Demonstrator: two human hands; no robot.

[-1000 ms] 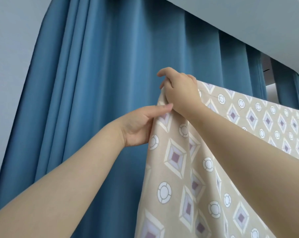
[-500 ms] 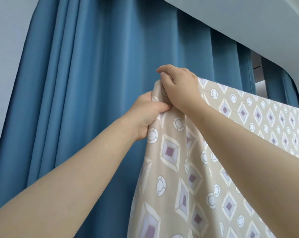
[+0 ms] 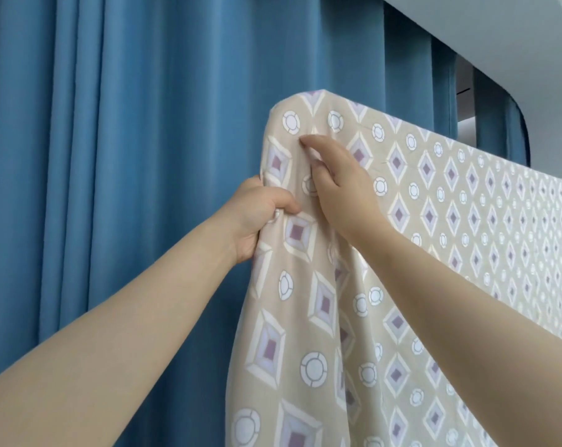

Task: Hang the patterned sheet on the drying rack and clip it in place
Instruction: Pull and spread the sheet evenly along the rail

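Note:
The patterned sheet (image 3: pixel 434 201), beige with purple diamonds and white circles, hangs over a high bar that the cloth hides, its top fold running from upper middle down to the right. My left hand (image 3: pixel 260 214) is shut on the sheet's left edge a little below the top corner. My right hand (image 3: pixel 341 185) lies flat against the front of the sheet just right of it, fingers extended and pointing up-left toward the corner. No clip is in view.
A blue pleated curtain (image 3: pixel 128 156) fills the background to the left and behind the sheet. A white ceiling or beam (image 3: pixel 499 33) slopes across the upper right, with a narrow bright gap (image 3: pixel 465 91) between curtain panels.
My right hand has come off the top corner and dropped down, now flat on the sheet's front. My left hand closed on the edge and slid lower. The corner now drapes smoothly over the bar.

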